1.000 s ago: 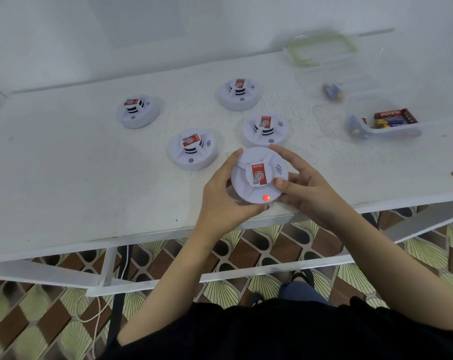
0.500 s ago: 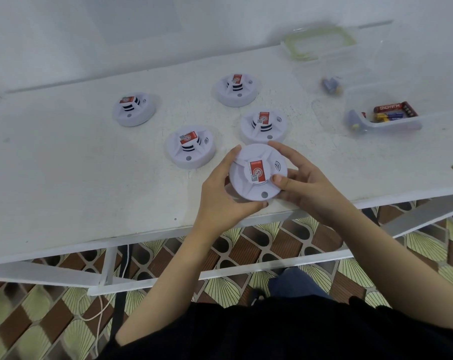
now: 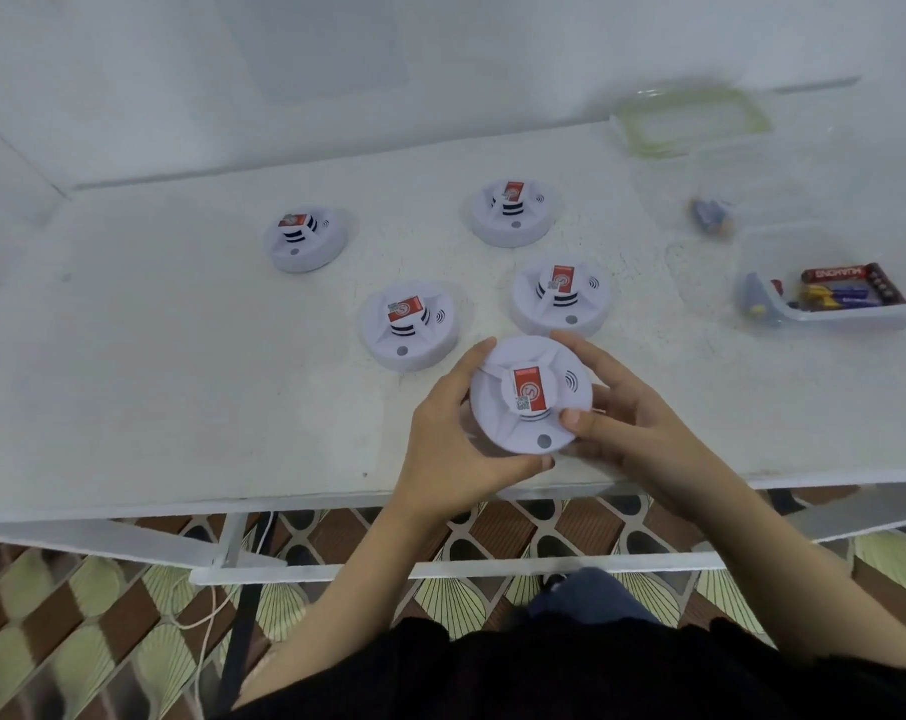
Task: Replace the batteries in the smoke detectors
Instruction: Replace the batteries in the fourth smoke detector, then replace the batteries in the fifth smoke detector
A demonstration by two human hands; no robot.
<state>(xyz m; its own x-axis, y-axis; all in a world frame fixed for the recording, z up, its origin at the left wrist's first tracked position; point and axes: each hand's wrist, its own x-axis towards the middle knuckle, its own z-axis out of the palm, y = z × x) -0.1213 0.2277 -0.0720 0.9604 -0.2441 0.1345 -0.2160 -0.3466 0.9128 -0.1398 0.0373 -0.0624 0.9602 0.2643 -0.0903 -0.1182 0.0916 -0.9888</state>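
Observation:
Both my hands hold one white round smoke detector [image 3: 497, 413] with a red label, near the table's front edge. My left hand [image 3: 450, 433] grips its left rim with fingers curled under it. My right hand [image 3: 622, 423] grips the right side, thumb on its top face. Its indicator lamp is grey, not lit. Several more detectors lie on the white table [image 3: 154, 381]: one at the far left [image 3: 305, 239], one in the middle [image 3: 409, 324], one behind my hands [image 3: 560, 298] and one at the back [image 3: 510, 213].
A clear plastic box [image 3: 845, 317] at the right holds several batteries and a red pack. Another clear box [image 3: 710, 220] with a few batteries and a green-rimmed lid [image 3: 692, 122] lie behind it. A wall runs along the table's back. Patterned floor shows below the front edge.
The red lamp on the held detector, lit one second ago, has gone out. My hands turned the detector slightly and kept their grip.

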